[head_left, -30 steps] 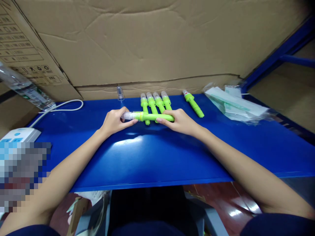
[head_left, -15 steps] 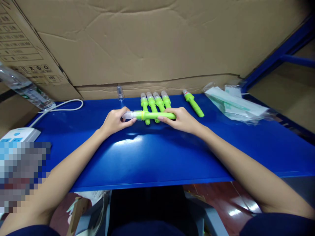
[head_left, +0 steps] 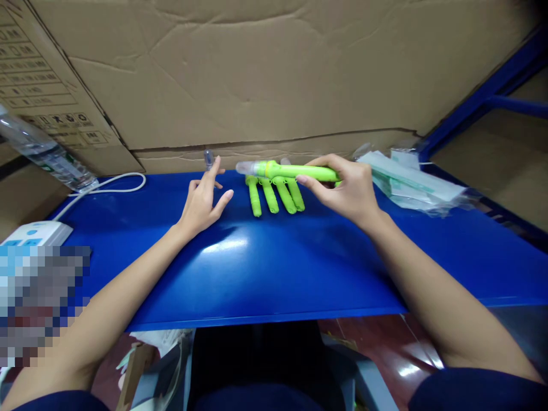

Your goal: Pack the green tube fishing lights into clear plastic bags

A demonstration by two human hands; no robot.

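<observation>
Now green pen [head_left: 291, 170] in right hand [head_left: 349, 191], apparently above row [head_left: 276, 195]

Four green plastic pens [head_left: 269, 197] are laid at the glossy blue desk's [head_left: 274, 268] far edge. At its far right corner clear plastic packets [head_left: 406, 182] are piled.

A glossy blue table [head_left: 278, 274] catches a patch of reflected light. Behind it rises a wall of creased cardboard [head_left: 257, 74]. To its right runs a blue metal frame [head_left: 483, 94]; beneath it lies shiny reddish floor [head_left: 377, 342].
</observation>
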